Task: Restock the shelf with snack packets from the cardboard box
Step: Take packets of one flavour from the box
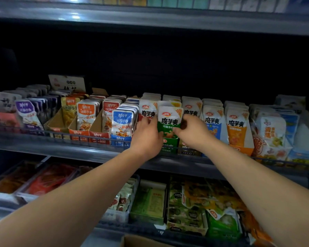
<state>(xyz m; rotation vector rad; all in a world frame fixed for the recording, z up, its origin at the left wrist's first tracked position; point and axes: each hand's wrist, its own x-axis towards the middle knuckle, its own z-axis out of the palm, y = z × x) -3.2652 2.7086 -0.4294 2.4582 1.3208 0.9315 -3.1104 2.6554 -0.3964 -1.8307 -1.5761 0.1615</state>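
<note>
At centre frame, the left hand [146,134] and right hand [191,132] pinch a green-and-white foil snack packet [169,120] by its sides, fingers clamped on it, above its green display carton [169,145] on the grey metal shelf [61,148]. Pushed crooked, it could jam against the neighbouring orange-and-white packet row [236,129] or tip forward.

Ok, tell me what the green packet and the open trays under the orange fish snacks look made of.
The green packet is likely glossy plastic film: it catches light and has a flat sealed top. The trays look like matte cardboard: raw brown inner walls, printed fronts.
</note>
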